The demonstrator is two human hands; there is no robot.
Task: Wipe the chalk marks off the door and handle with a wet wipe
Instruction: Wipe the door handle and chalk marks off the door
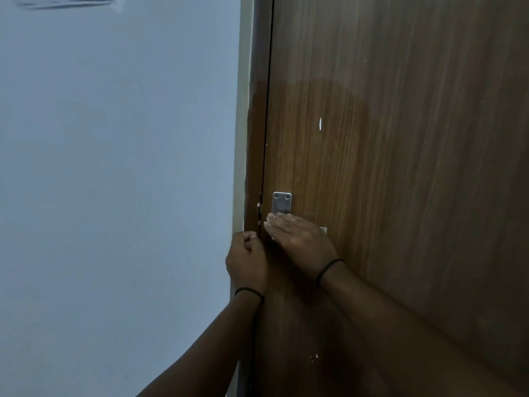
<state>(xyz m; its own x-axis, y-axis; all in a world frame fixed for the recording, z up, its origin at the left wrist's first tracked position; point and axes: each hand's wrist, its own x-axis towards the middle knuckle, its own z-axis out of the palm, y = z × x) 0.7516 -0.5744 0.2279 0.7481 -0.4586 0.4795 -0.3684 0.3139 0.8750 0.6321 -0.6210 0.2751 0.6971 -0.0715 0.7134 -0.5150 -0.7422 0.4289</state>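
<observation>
Wooden door (400, 138), right hand (300, 239) flat-fingered over the handle (282, 203), left hand (247, 259) fingers clenched, seemingly empty.

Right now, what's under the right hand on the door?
The right hand lies flat over the handle, covering most of it; only its tip shows, and the metal plate above. A wipe beneath can't be seen.

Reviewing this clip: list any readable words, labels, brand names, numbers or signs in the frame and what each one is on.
None: no text can be read in this view.
The metal handle plate shows two screws and no lettering that I can make out.
The wooden door carries only white marks, not characters.
The wall is plain.
</observation>
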